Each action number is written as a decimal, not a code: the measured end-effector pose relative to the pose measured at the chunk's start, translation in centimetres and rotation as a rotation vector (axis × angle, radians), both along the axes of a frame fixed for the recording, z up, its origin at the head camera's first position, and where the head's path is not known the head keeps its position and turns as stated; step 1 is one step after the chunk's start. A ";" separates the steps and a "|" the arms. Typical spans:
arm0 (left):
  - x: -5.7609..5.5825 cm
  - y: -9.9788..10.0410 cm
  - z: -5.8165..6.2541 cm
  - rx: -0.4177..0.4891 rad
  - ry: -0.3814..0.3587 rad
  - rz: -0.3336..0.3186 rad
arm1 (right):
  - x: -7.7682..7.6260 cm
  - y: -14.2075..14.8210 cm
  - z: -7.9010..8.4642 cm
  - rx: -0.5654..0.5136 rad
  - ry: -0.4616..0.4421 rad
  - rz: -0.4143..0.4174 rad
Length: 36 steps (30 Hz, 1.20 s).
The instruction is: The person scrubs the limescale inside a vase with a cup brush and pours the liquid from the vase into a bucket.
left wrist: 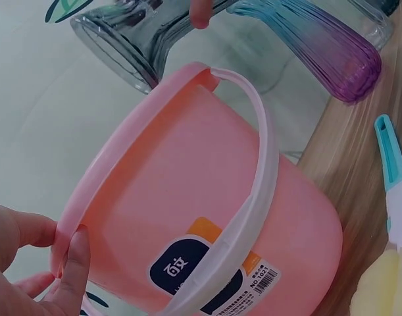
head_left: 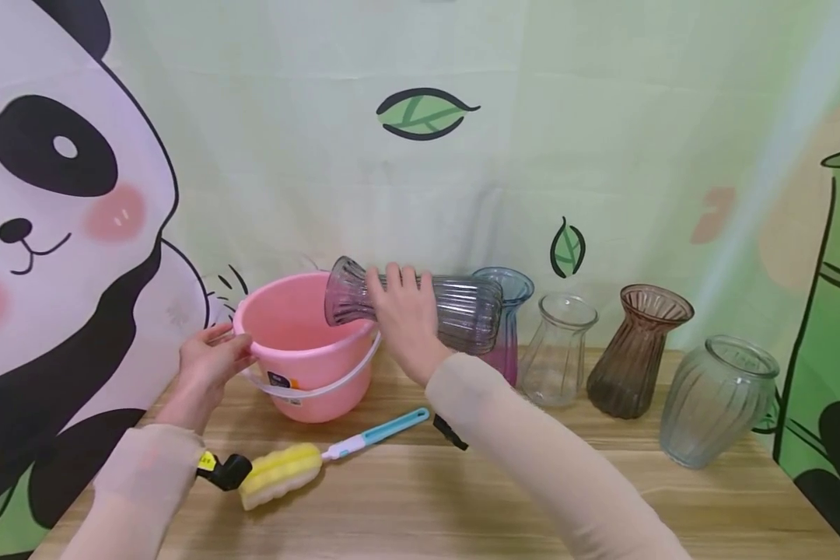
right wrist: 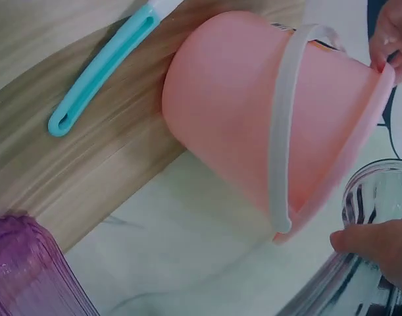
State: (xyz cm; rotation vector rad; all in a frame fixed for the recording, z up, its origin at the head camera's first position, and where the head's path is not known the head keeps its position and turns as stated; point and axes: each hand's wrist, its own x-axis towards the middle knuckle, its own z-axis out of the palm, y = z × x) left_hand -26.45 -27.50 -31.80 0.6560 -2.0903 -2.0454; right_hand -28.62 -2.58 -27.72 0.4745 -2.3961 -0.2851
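Vase of ribbed grey glass (head_left: 465, 311), flared at the mouth, lies nearly sideways in the right hand's (head_left: 407, 315) grip, its mouth just above the rim of a smooth pink plastic bucket (head_left: 329, 371). The left hand (head_left: 212, 359) pinches that rim. A sponge-headed brush (head_left: 283, 473) lies on the wood-grained table (head_left: 378, 517); a fluted blue-to-purple vase (head_left: 512, 330) stands nearby.

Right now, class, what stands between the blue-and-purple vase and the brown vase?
A clear glass vase stands between the blue-and-purple vase and the brown vase; the head view shows this.
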 end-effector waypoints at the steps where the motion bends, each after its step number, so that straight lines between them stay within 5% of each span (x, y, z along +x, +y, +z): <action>1: 0.0 0.0 0.0 0.000 0.000 0.000 | -0.1 -0.1 -0.1 0.032 0.021 0.001; 6: 0.1 0.0 -0.3 -0.012 -0.005 -0.001 | -0.8 -0.3 -0.5 0.207 0.099 -0.001; 11: 0.1 -0.2 -0.4 -0.011 0.004 0.001 | -1.8 0.1 -0.6 0.388 0.274 0.012; 16: 0.0 -0.2 -0.3 -0.010 0.016 -0.003 | -2.4 0.7 -0.8 0.463 0.346 0.011; 27: -0.2 0.0 -0.4 -0.016 0.025 -0.007 | -2.6 1.2 -1.3 0.477 0.366 0.019; 36: 0.1 -0.1 -0.2 0.004 0.038 -0.006 | -2.1 1.2 -1.4 0.215 0.368 0.121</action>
